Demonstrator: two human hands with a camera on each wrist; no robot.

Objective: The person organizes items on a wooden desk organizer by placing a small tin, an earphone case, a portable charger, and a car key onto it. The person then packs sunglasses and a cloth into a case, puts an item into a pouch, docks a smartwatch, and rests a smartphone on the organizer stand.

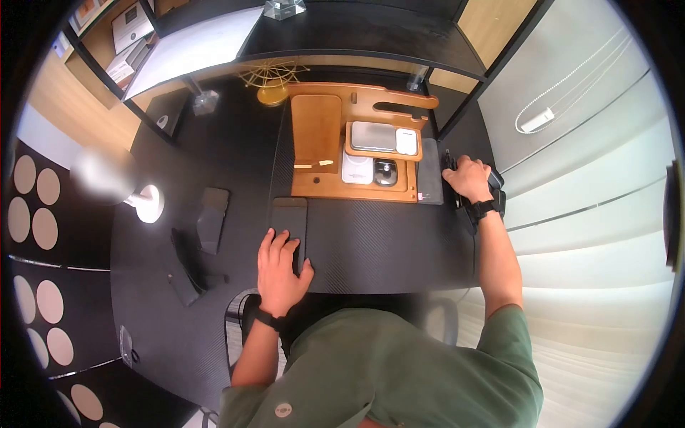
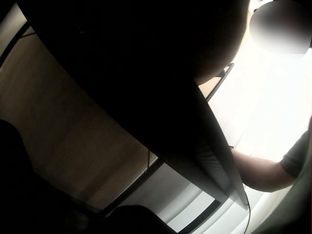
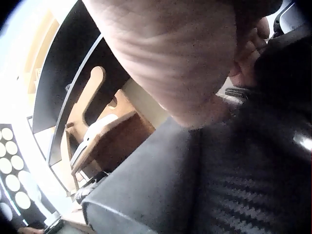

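Observation:
My left hand (image 1: 280, 274) rests with extended fingers on the lower part of a long, flat dark case (image 1: 289, 212) at the desk's front edge. In the left wrist view, this hand's work is too dark to make out. At the desk's right side, my right hand (image 1: 469, 178) bends its fingers round a black object (image 1: 494, 178), largely covered by the hand. The right wrist view shows the palm (image 3: 170, 53) and curled fingers (image 3: 247, 56) against dark items. A grey flat case (image 1: 429, 171) lies just left of that hand.
A wooden organizer (image 1: 353, 191) holds a silver box (image 1: 372, 135), a white case and a round black item. To the left stand a lit lamp (image 1: 149, 204), a dark case (image 1: 212, 220) and a black stand (image 1: 185, 271). A raised shelf (image 1: 357, 36) spans the back; a gold wheel ornament (image 1: 272, 94) stands below.

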